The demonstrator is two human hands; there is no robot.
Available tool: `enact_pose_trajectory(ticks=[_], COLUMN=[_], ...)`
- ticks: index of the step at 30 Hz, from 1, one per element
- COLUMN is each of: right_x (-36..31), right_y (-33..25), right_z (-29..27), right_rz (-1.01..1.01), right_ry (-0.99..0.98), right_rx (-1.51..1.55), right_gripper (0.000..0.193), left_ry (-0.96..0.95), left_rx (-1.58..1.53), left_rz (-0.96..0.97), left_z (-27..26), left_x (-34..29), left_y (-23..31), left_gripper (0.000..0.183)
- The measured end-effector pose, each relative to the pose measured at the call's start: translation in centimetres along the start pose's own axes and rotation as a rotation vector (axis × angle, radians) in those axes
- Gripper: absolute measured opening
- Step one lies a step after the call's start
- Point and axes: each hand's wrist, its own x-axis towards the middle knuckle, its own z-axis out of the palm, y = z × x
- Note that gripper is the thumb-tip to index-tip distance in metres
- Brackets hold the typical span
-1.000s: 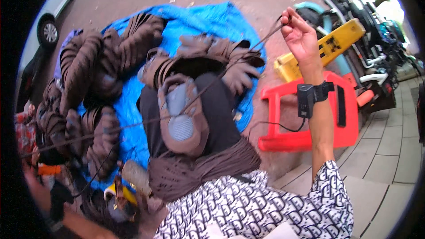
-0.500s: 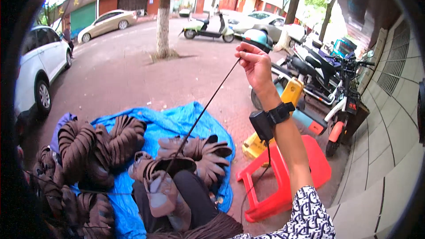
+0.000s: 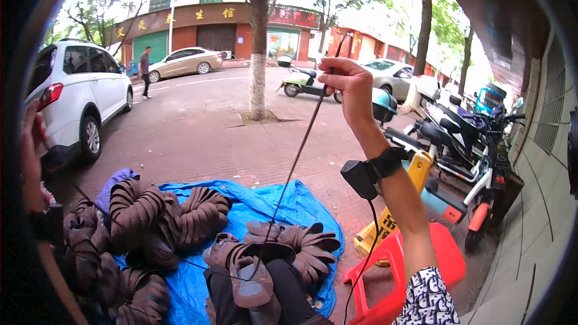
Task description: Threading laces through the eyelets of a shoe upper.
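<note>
My right hand [image 3: 348,83] is raised at upper centre, fingers pinched on a dark shoelace [image 3: 299,150]. The lace's loose tip sticks up above the fingers; below, it runs taut down to a brown-and-grey shoe upper [image 3: 253,289] resting on my dark-trousered lap. Another stretch of lace leaves the upper toward the left, passing over the pile toward my left hand [image 3: 34,129]. That hand is raised at the dim left rim, its fingers curled and partly cut off; it seems closed on the lace's other end.
Nested stacks of brown shoe uppers [image 3: 138,216] lie on a blue tarp [image 3: 241,189], with a purple cloth [image 3: 114,186] behind them. To my right are a red plastic stool [image 3: 448,259], a yellow floor sign [image 3: 419,171] and parked scooters [image 3: 475,186]. A white car [image 3: 90,84] stands left; a person [image 3: 145,69] is beyond.
My left hand has come into view at the left rim. The view has tilted up and turned left. My right hand remains raised with the lace, whose tip now shows above the fingers.
</note>
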Motion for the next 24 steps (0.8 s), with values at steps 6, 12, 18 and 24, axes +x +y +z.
enact_pose_trajectory(ticks=[6,12,18,24], right_x=[2.5,3.3,2.7,2.3], right_y=[-3.6,-6.5,-8.7,-10.1], right_z=[4.7,5.9,11.3,12.0], right_rz=[-0.122,-0.147,-0.302,-0.406], right_ry=[-0.138,-0.16,-0.319,-0.302], right_rx=[0.025,-0.036,0.019,-0.08], right_gripper=[0.025,0.022,0.021,0.022], left_ry=[-0.177,-0.325,-0.284,-0.309], left_rx=[0.069,-0.12,-0.036,-0.105], left_rz=[0.049,0.066,0.023,0.074], left_z=[-3.7,3.8,3.3,5.0], left_x=[4.4,0.9,1.2,1.4], left_y=[-2.6,3.0,4.5,4.9], left_gripper=[0.019,0.021,0.019,0.024])
